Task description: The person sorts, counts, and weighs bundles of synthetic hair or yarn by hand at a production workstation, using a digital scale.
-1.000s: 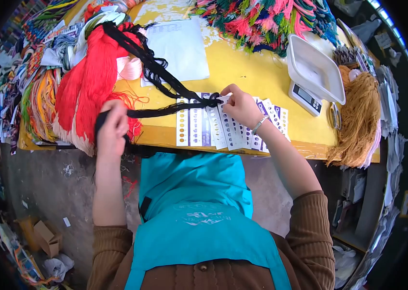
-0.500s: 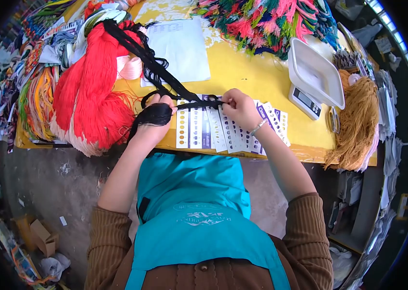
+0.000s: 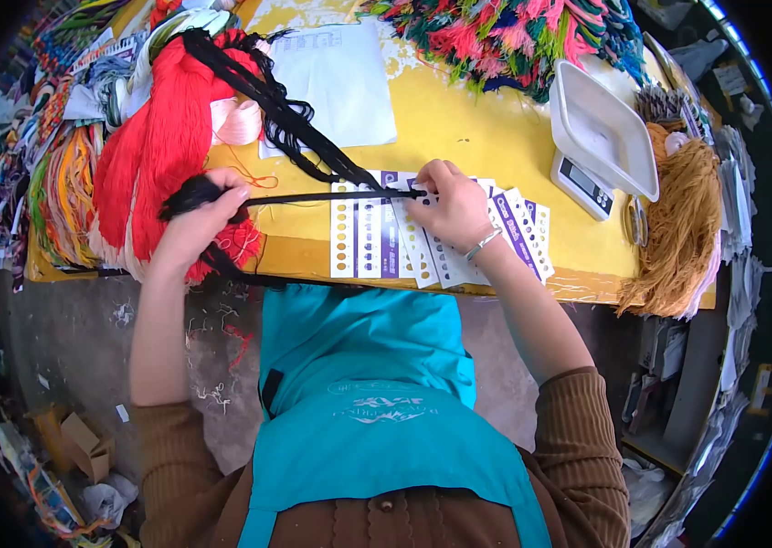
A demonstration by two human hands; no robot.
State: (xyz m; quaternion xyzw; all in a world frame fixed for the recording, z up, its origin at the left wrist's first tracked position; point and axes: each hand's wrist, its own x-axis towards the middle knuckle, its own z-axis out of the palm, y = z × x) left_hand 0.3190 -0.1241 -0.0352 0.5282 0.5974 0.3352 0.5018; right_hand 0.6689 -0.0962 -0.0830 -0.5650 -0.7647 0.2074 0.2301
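A taut strand of black thread (image 3: 313, 195) runs level between my two hands. My left hand (image 3: 208, 215) is closed round a bunch of that thread, over the lower part of a red thread hank (image 3: 162, 119). My right hand (image 3: 450, 201) pinches the strand's other end above several white punched cards (image 3: 363, 237), fanned near the table's front edge. From the right hand's end, a looser black hank (image 3: 281, 119) stretches up and left across a paper sheet (image 3: 340, 82) to the top of the red hank. Some black thread hangs below my left hand at the edge.
A digital scale (image 3: 581, 185) with a white tray (image 3: 601, 137) stands at the right of the yellow table (image 3: 459, 151). Scissors (image 3: 635, 222) and a tan thread hank (image 3: 676, 228) lie beyond it. Multicoloured threads (image 3: 514, 41) are heaped at the back, more (image 3: 75, 183) at the left.
My left hand has moved left with its bunch of black thread, from beside the cards to over the red hank. The strand between my hands is now longer and straight. My right hand has barely shifted.
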